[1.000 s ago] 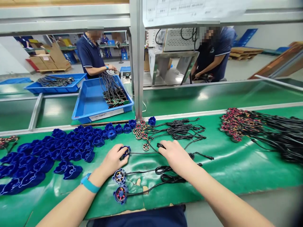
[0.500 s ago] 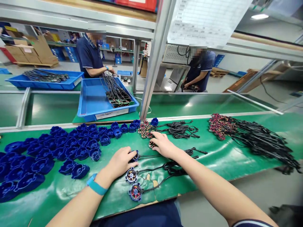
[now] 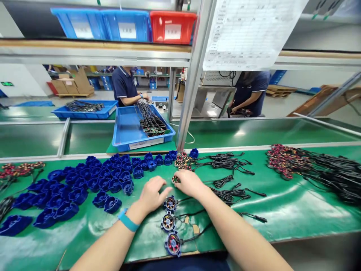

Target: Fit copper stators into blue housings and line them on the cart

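Our right hand [image 3: 188, 183] pinches a wound stator [image 3: 175, 179]; left hand [image 3: 152, 194] rests released near the counter [image 3: 296, 210] front edge. We judge: seat squarely, cable untangled.

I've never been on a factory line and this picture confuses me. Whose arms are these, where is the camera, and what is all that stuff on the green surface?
The camera sits on a worker's head and looks down, so the two bare arms reaching in from the bottom are that person's own. The left hand, above a blue wristband, rests on the green bench mat. The right hand touches a small round wound coil; whether it grips it, I cannot tell.

Close to the hands lie three blue housings with coils inside, in a row, each trailing a black cable. To the left is a heap of empty blue housings; to the right, bundled black cables and a pile of coils with leads. Behind stands a blue tray, and beyond it two other people work.
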Demonstrator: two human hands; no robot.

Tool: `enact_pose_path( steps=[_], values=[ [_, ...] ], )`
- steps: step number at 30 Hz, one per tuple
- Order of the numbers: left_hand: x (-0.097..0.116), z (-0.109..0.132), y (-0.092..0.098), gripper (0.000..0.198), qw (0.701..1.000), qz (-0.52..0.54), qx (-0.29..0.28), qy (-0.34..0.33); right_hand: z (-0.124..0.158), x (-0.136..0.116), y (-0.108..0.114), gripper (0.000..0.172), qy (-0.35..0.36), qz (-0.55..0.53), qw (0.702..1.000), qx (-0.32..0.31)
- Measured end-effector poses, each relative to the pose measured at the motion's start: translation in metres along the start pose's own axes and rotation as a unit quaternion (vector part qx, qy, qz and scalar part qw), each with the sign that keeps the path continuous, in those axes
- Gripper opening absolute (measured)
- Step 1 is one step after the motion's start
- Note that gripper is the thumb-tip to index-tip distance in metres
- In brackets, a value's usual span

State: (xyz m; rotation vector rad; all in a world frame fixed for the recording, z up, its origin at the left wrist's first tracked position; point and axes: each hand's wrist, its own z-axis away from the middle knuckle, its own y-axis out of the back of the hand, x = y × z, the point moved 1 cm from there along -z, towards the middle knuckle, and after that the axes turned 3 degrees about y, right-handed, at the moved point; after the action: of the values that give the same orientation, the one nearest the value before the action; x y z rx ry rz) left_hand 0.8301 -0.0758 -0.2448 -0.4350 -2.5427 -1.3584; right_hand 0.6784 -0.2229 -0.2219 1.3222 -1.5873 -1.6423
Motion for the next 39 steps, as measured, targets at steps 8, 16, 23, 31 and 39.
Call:
enact_pose_path(
  steps=[8,16,23,31,39],
  values=[
    [-0.032,-0.027,-0.012,0.028,0.999,0.005,-0.013,0.035,-0.003,0.003,-0.036,0.028,-0.018,-0.079,0.997,0.013],
    [-0.029,-0.035,-0.047,0.016,0.99,0.099,-0.028,0.097,0.0,0.002,-0.034,0.028,-0.013,-0.082,0.996,-0.017],
    [-0.028,-0.037,-0.043,0.017,0.984,0.1,-0.049,0.14,-0.001,0.005,-0.035,0.028,-0.02,-0.083,0.996,-0.014],
    [-0.025,-0.042,-0.036,0.019,0.976,0.122,-0.097,0.149,0.001,0.004,-0.036,0.029,-0.034,-0.093,0.995,-0.014],
    [-0.028,-0.039,-0.041,0.019,0.972,0.133,-0.09,0.17,0.0,0.002,-0.033,0.031,-0.041,-0.102,0.994,-0.005]
  ],
)
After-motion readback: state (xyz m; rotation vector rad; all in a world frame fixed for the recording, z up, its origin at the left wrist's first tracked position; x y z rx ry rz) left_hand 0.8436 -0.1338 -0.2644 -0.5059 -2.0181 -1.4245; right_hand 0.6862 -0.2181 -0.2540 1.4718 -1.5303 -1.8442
